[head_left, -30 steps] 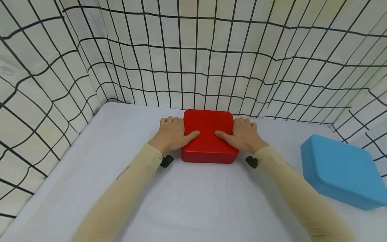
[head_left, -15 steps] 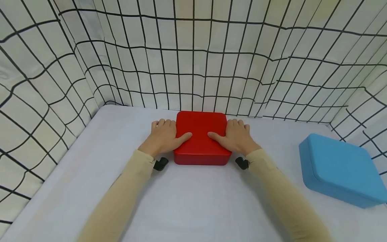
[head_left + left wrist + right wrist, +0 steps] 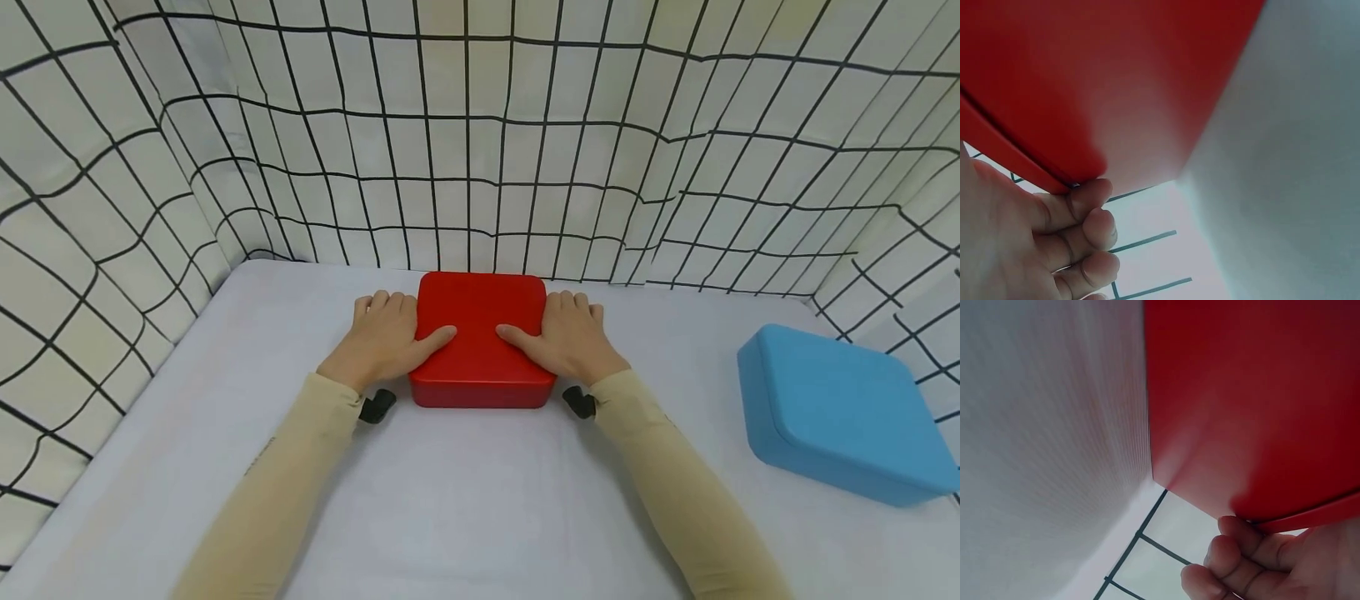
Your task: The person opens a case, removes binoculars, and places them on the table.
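A red lidded box [image 3: 482, 367] with rounded corners stands on the white table near its back edge. My left hand [image 3: 382, 337] grips its left side, thumb over the top and fingers along the side. On the right side my right hand [image 3: 566, 337] holds it the same way. Beneath the lid's rim, the left fingertips [image 3: 1096, 228] touch the box wall in the left wrist view. In the right wrist view, the bent right fingers [image 3: 1225, 553] lie at the wall under the rim. The underside of the box is hidden.
A blue box [image 3: 851, 408] of similar shape sits at an angle on the table's right side. Black wire grid [image 3: 468, 179] rises along the back, left and right edges. White tabletop [image 3: 465, 500] spreads in front of the red box.
Both hands have shifted the red box a little to the left along the table. The head view has also turned slightly. The blue box stays in place.
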Available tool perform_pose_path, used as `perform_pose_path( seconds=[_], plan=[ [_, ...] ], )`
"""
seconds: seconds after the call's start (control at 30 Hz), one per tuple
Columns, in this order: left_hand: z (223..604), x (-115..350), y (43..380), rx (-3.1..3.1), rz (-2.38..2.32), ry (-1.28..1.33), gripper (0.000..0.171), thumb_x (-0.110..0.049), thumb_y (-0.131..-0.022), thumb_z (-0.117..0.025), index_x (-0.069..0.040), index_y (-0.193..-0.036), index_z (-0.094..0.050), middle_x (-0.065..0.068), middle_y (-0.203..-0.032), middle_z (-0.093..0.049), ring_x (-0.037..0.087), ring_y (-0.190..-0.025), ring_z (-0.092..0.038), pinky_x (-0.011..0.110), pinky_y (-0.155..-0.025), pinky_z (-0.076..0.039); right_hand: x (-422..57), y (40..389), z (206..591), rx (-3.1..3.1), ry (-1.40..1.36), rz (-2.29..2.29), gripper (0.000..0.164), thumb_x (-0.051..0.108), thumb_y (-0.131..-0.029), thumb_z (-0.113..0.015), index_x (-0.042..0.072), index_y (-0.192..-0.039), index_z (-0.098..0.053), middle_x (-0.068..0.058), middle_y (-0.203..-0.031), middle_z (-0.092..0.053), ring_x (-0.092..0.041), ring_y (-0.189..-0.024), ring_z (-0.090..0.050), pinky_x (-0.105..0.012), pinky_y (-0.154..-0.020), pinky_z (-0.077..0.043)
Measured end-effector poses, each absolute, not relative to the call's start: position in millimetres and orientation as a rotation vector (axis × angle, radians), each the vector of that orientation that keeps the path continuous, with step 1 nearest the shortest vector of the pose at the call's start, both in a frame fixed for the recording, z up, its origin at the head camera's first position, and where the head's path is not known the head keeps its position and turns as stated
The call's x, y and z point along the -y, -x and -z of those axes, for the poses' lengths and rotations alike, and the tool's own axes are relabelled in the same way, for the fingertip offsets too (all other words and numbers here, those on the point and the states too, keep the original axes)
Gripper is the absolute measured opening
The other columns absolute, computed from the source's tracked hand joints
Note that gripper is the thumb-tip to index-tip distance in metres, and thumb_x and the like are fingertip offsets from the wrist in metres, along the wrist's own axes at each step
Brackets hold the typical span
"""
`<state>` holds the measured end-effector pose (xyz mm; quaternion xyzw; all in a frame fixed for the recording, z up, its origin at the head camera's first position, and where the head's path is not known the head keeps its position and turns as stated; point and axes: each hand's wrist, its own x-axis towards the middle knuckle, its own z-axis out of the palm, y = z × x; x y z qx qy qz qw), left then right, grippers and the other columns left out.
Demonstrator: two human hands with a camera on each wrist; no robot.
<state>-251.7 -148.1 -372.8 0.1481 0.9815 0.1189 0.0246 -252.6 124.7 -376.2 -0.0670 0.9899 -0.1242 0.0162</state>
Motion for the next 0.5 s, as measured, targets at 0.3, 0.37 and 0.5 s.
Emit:
perform_pose_path(
  seconds=[0.3,0.37,0.5],
  plan=[
    [372.8,160.7,252.2,-3.031,-0.383,-0.446,0.081,-0.071,-0.097,-0.044,0.003,-0.126,-0.054,0.017,-0.113,-0.06,0.034,-0.114,-0.051,0.055,-0.107,-0.03,-112.5,254.5,375.3,-3.079,0.231,0.375,0.085,0.08,-0.088,-0.047,0.003,-0.124,-0.051,-0.013,-0.11,-0.057,-0.029,-0.109,-0.051,-0.049,-0.094,-0.036],
    [373.0,163.6,252.3,-3.028,-0.384,-0.442,0.081,-0.071,-0.097,-0.044,0.003,-0.126,-0.054,0.017,-0.113,-0.06,0.034,-0.114,-0.051,0.055,-0.107,-0.031,-109.6,254.3,375.9,-3.081,0.233,0.374,0.084,0.08,-0.088,-0.046,0.003,-0.123,-0.051,-0.013,-0.109,-0.057,-0.029,-0.109,-0.051,-0.049,-0.094,-0.036],
    [373.9,170.9,253.0,-3.027,-0.391,-0.44,0.081,-0.072,-0.096,-0.043,0.003,-0.125,-0.053,0.017,-0.111,-0.059,0.034,-0.112,-0.05,0.055,-0.105,-0.03,-102.2,253.1,376.7,-3.088,0.239,0.364,0.083,0.08,-0.089,-0.045,0.004,-0.121,-0.052,-0.012,-0.108,-0.056,-0.028,-0.108,-0.05,-0.048,-0.094,-0.036]
  ],
)
